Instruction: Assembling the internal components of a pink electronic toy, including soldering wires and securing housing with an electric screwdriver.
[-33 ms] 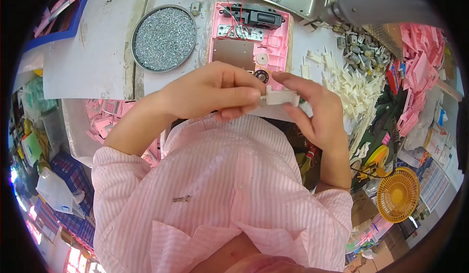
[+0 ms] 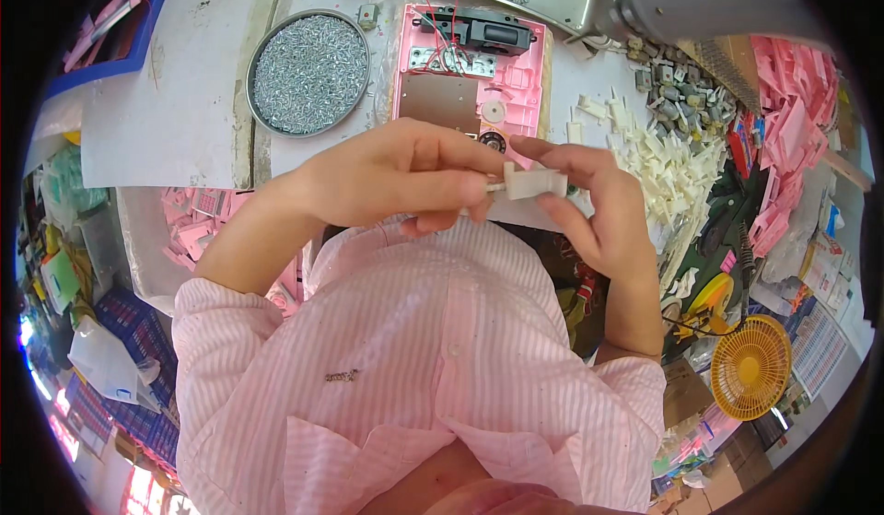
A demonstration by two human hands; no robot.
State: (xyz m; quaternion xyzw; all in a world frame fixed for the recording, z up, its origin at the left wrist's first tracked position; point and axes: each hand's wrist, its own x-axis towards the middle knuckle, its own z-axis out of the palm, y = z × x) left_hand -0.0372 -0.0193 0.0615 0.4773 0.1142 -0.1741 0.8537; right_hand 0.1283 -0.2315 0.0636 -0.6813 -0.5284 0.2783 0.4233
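Observation:
In front of my chest I hold a small white plastic part (image 2: 536, 183) with a narrow stem at its left end. My left hand (image 2: 410, 176) is closed, thumb and forefinger pinching that stem. The thumb and fingers of my right hand (image 2: 599, 197) curve around the part's right end and appear to touch it. Just beyond my hands lies a pink plastic housing (image 2: 525, 77). It carries a black component (image 2: 483, 31), red wires (image 2: 449, 50), a brown plate (image 2: 440, 100) and a round black dial (image 2: 493, 142). My hands hide its near edge.
A round metal dish of small screws (image 2: 310, 75) stands to the left. At the back is a metal tray (image 2: 571, 8); a grey tool (image 2: 727, 4) juts in at upper right. White parts (image 2: 668, 160), small motors (image 2: 677, 96) and pink pieces (image 2: 796, 128) are heaped at right.
The white part has shifted slightly to the right and tilted a little. Both hands have moved only slightly with it.

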